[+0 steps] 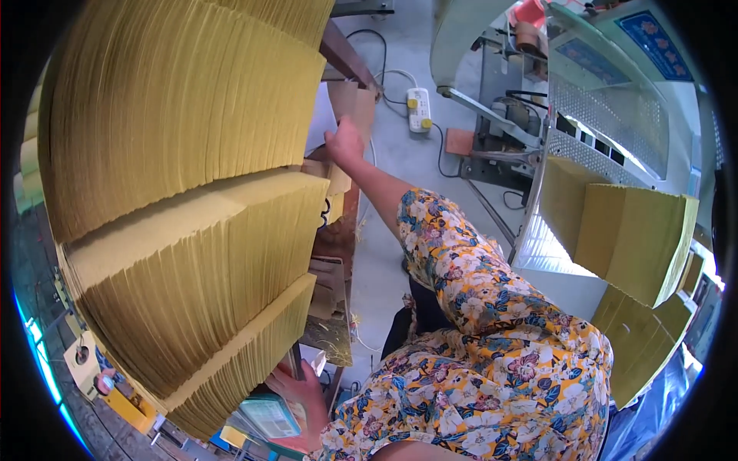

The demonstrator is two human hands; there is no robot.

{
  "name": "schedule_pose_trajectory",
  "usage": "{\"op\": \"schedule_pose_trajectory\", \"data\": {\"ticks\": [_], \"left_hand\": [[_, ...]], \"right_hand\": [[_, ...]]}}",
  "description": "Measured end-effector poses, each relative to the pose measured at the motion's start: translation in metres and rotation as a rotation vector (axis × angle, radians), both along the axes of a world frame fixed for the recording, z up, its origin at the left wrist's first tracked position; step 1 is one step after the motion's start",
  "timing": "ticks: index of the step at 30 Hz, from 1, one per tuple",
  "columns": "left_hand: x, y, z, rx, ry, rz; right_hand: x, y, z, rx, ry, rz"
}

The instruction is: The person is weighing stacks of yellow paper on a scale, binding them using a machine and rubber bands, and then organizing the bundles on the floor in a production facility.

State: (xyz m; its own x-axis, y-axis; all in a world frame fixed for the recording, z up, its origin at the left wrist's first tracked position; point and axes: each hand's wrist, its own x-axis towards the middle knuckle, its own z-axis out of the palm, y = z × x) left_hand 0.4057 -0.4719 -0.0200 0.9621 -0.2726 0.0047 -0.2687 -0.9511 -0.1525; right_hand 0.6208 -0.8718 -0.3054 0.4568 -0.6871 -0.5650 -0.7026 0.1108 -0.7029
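Note:
Tall stacks of yellow-brown paper [192,100] fill the left of the head view, their edges fanned in thick rows. Beyond their right end, my right hand [346,144] is closed at the edge of a white sheet [320,119], beside some brown cardboard [357,107]. Low in the view, my left hand [301,396] is next to the nearest paper stack [254,353]. Its fingers close around a thin dark flat thing [295,359], seen edge-on and partly hidden.
A white power strip [419,110] with cables lies on the floor. To the right stands a pale machine [492,115] with a metal arm; more yellow paper stacks [634,238] rest beside it. A pale green pack [273,415] is below my left hand. Dark scissor handles [325,213] hang by the stacks.

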Motion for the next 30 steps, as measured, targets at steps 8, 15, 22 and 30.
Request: {"op": "schedule_pose_trajectory", "data": {"ticks": [8,15,22,30], "left_hand": [[-0.042,0.007,0.005,0.062,0.018,0.168],[-0.077,0.005,0.006,-0.212,0.098,0.243],[-0.103,0.013,0.007,-0.302,0.075,0.003],[-0.09,-0.017,0.006,-0.129,0.024,-0.02]], "right_hand": [[0.021,-0.055,0.016,-0.84,-0.281,0.594],[0.061,-0.056,0.073,-0.993,-0.718,0.516],[0.115,0.017,0.151,-0.656,-1.011,0.45],[0.1,0.19,0.194,0.004,-1.232,0.577]]}}
